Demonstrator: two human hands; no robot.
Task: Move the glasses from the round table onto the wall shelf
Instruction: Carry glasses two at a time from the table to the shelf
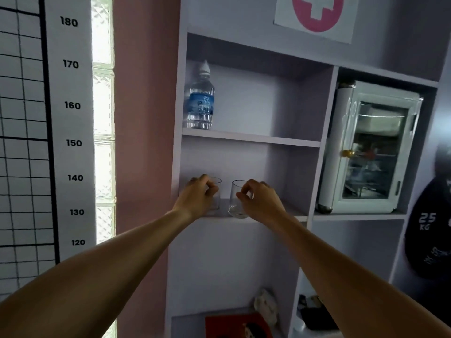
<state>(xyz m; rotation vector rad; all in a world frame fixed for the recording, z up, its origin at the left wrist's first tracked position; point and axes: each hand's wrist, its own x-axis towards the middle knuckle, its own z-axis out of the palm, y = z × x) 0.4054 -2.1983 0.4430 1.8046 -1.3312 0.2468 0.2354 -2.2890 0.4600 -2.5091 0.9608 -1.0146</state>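
Two clear empty glasses stand upright on the lower board of the pale wall shelf (pixel 299 217). My left hand (pixel 199 195) is wrapped around the left glass (pixel 216 191), hiding most of it. My right hand (pixel 260 197) grips the right glass (pixel 237 202) from its right side, fingers at the rim. The right glass sits close to the front edge of the board. The two glasses stand a little apart. The round table is out of view.
A water bottle (pixel 200 101) stands on the shelf board above, at the left. A small white glass-door cabinet (pixel 371 150) fills the compartment to the right. A height chart (pixel 72 142) is on the wall at left. A red box (pixel 238 325) lies below.
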